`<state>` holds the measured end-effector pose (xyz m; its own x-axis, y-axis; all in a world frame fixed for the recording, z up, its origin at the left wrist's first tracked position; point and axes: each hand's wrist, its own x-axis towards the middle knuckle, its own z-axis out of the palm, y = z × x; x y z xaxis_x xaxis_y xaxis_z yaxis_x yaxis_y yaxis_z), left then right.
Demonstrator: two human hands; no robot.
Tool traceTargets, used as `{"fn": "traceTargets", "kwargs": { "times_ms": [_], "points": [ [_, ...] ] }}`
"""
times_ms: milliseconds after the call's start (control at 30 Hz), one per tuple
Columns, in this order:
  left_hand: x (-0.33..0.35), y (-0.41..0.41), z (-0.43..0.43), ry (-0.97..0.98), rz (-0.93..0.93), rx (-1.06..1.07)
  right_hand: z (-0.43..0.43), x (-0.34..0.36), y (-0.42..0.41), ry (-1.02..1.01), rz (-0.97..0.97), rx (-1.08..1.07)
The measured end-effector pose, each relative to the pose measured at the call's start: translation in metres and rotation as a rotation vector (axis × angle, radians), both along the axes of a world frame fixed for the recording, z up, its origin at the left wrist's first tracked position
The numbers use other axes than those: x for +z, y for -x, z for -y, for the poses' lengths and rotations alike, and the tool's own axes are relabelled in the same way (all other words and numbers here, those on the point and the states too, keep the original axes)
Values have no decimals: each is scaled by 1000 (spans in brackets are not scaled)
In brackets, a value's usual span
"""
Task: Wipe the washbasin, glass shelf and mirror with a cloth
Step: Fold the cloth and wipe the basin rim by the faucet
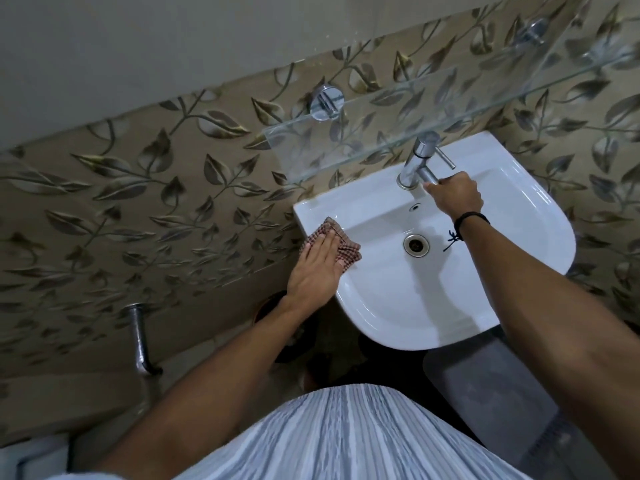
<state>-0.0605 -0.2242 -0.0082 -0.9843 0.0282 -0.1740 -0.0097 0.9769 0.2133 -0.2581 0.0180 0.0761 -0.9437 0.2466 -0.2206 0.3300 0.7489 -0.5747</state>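
Observation:
A white washbasin (398,299) hangs on the leaf-patterned wall, with a drain (415,244) in its bowl. My left hand (317,268) lies flat, fingers straight, pressing a checked brown cloth (346,245) onto the basin's left rim. My right hand (453,195) grips the spout of the chrome tap (417,164) at the back of the basin. A glass shelf (450,98) runs above the tap, held by chrome brackets (325,100). The mirror is out of view.
A chrome pipe (140,341) comes out of the wall low on the left. A dark round bin (277,320) stands under the basin's left side. A grey mat (502,393) lies on the floor to the right.

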Motion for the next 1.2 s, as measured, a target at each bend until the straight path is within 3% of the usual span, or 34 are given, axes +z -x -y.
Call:
{"fn": "traceTargets", "kwargs": {
  "times_ms": [300,567,900,1200],
  "points": [
    [10,49,33,-59,95,43,1,5,2,-11,20,0],
    [7,-3,10,-78,95,-73,1,4,2,11,7,-16],
    [15,38,34,-115,180,-34,1,3,-1,41,4,11],
    [11,-12,5,-118,189,-128,-3,3,-5,54,-6,65]
  ]
}}
